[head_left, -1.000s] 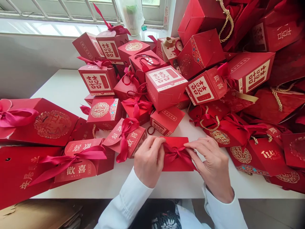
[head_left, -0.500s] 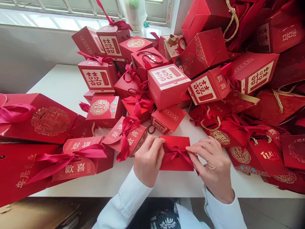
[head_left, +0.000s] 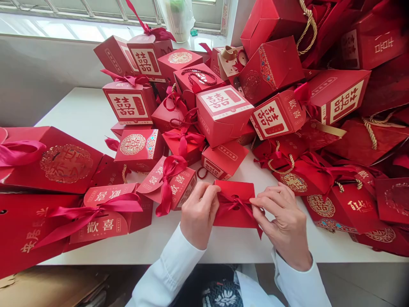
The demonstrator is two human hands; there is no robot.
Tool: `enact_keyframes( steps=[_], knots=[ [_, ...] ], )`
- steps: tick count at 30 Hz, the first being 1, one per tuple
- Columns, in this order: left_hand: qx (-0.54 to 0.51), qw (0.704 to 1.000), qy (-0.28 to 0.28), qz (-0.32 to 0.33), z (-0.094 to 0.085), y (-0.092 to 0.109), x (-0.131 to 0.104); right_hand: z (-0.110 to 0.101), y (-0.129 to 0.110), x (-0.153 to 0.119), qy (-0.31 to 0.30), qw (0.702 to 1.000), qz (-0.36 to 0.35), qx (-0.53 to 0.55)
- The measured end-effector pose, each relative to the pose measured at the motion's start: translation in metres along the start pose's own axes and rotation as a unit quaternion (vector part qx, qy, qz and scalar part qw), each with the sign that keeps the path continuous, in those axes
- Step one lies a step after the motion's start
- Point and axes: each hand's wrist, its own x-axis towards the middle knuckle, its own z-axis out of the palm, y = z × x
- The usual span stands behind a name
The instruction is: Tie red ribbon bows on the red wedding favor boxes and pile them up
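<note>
A small red gift box (head_left: 234, 221) lies on the white table right in front of me. Across its top runs a dark pink ribbon (head_left: 236, 202), crossed in a knot over a small round hole. At the box's left side, my left hand (head_left: 200, 213) pinches one part of the ribbon between thumb and finger. My right hand (head_left: 283, 221) pinches the ribbon at the right side, and a loose tail hangs below its fingertips. The held bits of ribbon are mostly covered by my fingers.
Red gift boxes (head_left: 223, 111) crowd the back of the white table (head_left: 223, 251). More boxes and corded bags (head_left: 341, 209) pile up on the right. Beribboned boxes (head_left: 105, 213) stand at left. A wrapped cup (head_left: 179, 21) sits on the windowsill; cardboard (head_left: 47, 285) lies below the table.
Both hands keep their pinch on the ribbon and have barely moved. The ribbon's right tail now shows more below my right fingers. The view has shifted slightly.
</note>
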Motion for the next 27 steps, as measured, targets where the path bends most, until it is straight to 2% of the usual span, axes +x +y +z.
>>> enact_keyframes(
  steps=[9,14,16,19,22,24,27],
  knots=[
    [-0.022,1.0,-0.013,-0.005,0.001,-0.003,0.002,-0.002,0.002,0.001,-0.013,1.0,0.0,-0.007],
    [-0.082,0.993,-0.072,-0.042,-0.016,-0.001,0.005,-0.006,0.006,0.0,-0.032,0.999,0.012,0.013],
    [-0.083,0.996,-0.035,-0.029,-0.027,0.002,0.005,-0.011,0.007,0.0,-0.033,0.999,0.023,0.028],
    [-0.068,0.996,0.019,0.049,-0.037,0.005,0.001,-0.021,0.005,0.0,-0.021,0.998,0.024,0.055],
    [-0.038,0.995,-0.017,0.087,-0.035,0.006,-0.006,-0.027,-0.001,0.006,-0.025,0.996,-0.008,0.085],
    [-0.028,0.996,-0.043,0.068,-0.03,0.005,-0.011,-0.027,-0.006,0.013,-0.033,0.995,-0.027,0.085],
    [-0.028,0.997,-0.055,0.045,-0.024,0.006,-0.017,-0.019,-0.014,0.027,-0.056,0.996,-0.037,0.051]
  ],
)
